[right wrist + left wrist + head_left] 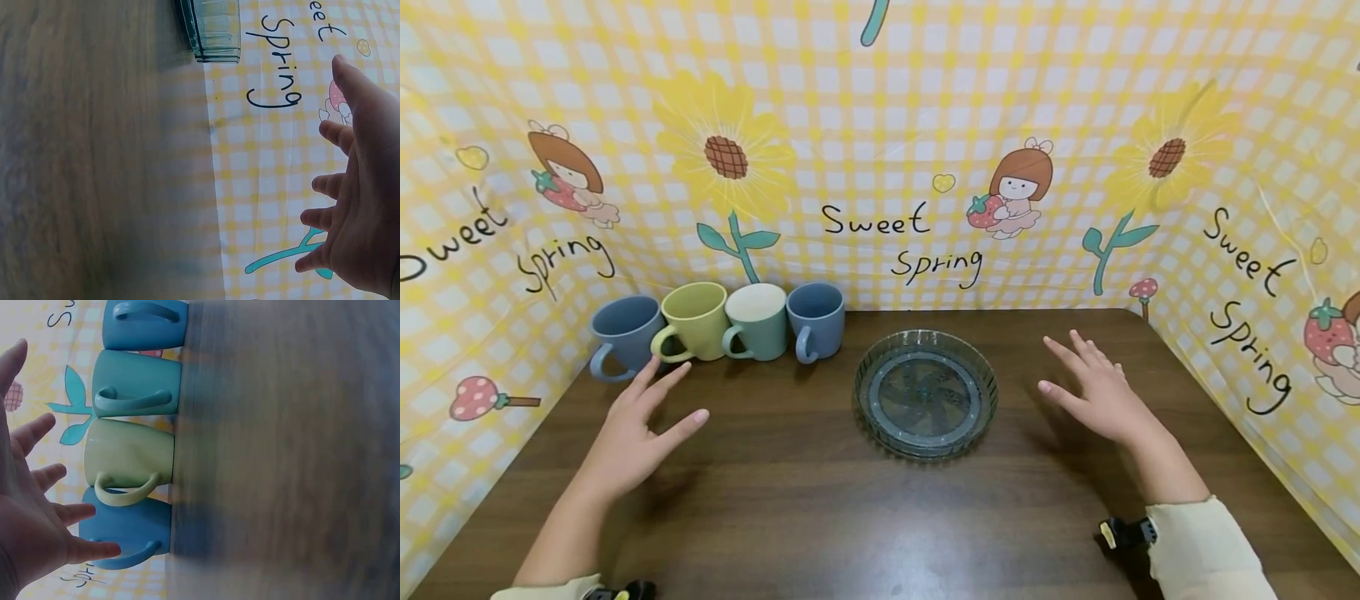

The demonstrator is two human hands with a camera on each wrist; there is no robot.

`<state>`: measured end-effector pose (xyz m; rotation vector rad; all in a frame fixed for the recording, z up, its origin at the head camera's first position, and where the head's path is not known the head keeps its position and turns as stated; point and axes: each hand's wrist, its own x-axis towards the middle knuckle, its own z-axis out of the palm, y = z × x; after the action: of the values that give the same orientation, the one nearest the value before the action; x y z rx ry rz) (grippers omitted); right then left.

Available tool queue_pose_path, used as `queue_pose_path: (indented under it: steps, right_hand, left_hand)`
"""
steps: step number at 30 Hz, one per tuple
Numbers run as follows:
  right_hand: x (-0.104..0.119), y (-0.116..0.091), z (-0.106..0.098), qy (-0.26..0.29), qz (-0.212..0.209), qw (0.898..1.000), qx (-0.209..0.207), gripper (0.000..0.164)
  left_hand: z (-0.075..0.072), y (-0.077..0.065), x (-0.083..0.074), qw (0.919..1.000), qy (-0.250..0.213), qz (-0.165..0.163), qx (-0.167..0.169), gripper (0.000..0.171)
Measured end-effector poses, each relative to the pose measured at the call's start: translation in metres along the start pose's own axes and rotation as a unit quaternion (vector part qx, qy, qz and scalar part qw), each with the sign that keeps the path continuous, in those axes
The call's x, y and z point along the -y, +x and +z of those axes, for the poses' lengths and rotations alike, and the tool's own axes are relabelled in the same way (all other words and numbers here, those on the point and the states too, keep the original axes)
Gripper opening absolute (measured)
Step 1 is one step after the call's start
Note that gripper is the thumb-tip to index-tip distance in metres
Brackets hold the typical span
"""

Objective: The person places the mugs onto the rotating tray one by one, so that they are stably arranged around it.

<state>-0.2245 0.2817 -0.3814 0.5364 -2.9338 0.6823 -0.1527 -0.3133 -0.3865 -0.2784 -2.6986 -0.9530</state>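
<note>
My left hand (pixel 632 437) is spread over the table's left side, fingers extended toward the mugs and holding nothing. Nearest to it are a blue mug (pixel 627 327) and a yellow-green mug (pixel 695 321). A teal mug (pixel 757 323) with a whitish interior and a second blue mug (pixel 816 321) continue the row to the right. The left wrist view shows all their handles, the teal mug's handle (pixel 134 400) among them. At the table's middle sits a round, ribbed dish of clear greenish glass (pixel 927 396). Right of it hovers my right hand (pixel 1101 392), fingers apart, grasping nothing.
The dark wooden table (pixel 880 517) ends at a yellow checked cloth (pixel 887 142) at the back and on both sides. Against the back cloth stands the row of mugs, close together. A black strap (pixel 1127 532) is at my right sleeve.
</note>
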Motion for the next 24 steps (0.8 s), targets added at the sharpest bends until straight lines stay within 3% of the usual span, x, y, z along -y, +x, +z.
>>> queue_pose_path:
  steps: [6, 24]
  right_hand:
    - [-0.002, 0.004, 0.002, 0.047, -0.003, 0.999, 0.009, 0.069]
    - [0.002, 0.016, 0.009, 0.111, -0.019, 0.994, 0.014, 0.069]
  left_hand:
    - [0.005, 0.005, -0.004, 0.9997, -0.022, 0.005, -0.004, 0.068]
    - [0.023, 0.017, -0.016, 0.9969, -0.077, -0.015, -0.008, 0.065]
